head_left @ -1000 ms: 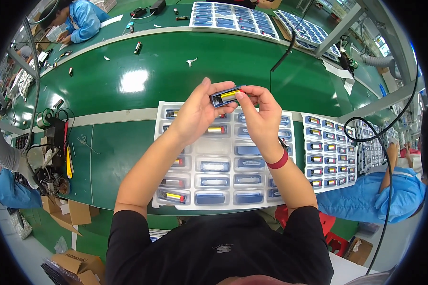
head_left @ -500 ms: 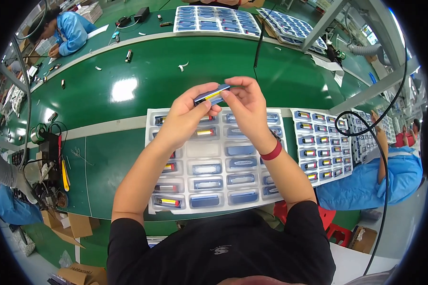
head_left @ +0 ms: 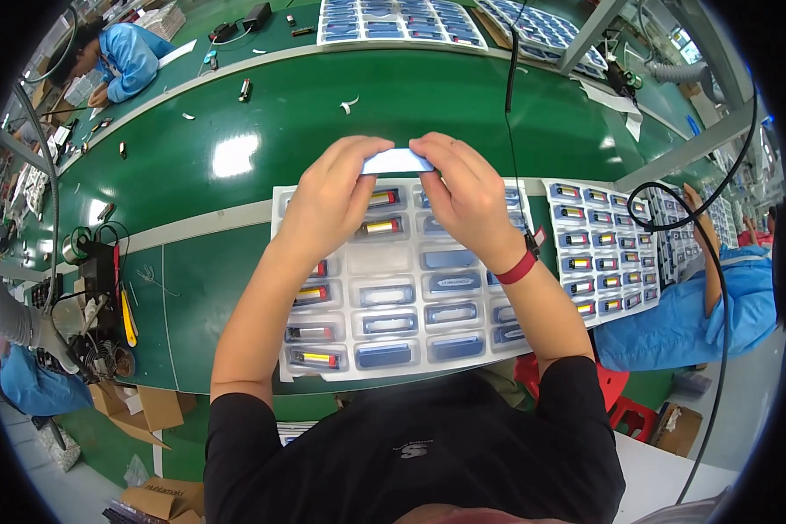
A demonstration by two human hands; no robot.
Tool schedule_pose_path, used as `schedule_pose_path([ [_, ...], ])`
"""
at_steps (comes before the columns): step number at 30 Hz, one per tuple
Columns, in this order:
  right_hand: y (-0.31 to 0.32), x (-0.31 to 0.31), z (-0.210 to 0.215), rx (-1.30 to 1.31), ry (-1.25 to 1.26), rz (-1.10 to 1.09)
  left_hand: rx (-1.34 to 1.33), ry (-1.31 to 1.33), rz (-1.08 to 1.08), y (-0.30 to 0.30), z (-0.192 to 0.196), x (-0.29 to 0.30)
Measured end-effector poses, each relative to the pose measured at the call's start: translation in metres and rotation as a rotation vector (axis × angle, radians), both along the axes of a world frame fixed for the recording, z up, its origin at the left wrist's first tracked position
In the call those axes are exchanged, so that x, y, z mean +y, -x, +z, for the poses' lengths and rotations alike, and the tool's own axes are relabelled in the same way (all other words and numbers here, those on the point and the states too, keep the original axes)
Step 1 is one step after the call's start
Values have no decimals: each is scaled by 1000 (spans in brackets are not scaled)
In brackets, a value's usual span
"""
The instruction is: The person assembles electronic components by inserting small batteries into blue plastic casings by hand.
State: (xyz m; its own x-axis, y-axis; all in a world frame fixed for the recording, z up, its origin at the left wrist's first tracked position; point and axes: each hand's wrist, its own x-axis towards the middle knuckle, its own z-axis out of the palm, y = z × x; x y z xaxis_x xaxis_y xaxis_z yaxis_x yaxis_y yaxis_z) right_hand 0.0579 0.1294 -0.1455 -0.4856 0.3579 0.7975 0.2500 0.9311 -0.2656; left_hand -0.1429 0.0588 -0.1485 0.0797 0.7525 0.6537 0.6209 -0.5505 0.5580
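Note:
Between my hands, above the far edge of the tray, is a slim blue plastic casing with a pale, shiny long face towards me. My left hand grips its left end and my right hand its right end, fingers closed on both. Below lies a white moulded tray, with one pocket bare in the second column. Other pockets hold blue casings and, on the left, parts with yellow-and-red batteries. My forearms and hands cover some pockets.
A second tray of battery parts lies at right, near a person in blue. Tools and a yellow-handled cutter are at left. A black cable hangs at right. More trays stand across the green conveyor.
The casing has been turned, so its open side with the yellow part no longer shows. My hands have moved from its faces to its two ends.

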Motion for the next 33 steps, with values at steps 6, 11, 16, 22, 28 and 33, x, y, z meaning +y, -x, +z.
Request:
schedule_pose_path([
  [6,6,-10,1,34,315,119,-71,113,-99,14,5,-1],
  [11,24,6,-26,137,672,82,-328,595,-18,13,-8,9],
  [16,13,-1,-41,8,1037,171,-89,820,14,35,-6,1],
  [22,-16,-36,-68,-486,394,140,355,729,-413,-2,13,-26],
  [28,30,1,-50,-675,379,320,735,745,-281,-24,-29,-48],
  [33,158,131,-64,-589,545,356,680,725,-350,-20,-27,-41],
])
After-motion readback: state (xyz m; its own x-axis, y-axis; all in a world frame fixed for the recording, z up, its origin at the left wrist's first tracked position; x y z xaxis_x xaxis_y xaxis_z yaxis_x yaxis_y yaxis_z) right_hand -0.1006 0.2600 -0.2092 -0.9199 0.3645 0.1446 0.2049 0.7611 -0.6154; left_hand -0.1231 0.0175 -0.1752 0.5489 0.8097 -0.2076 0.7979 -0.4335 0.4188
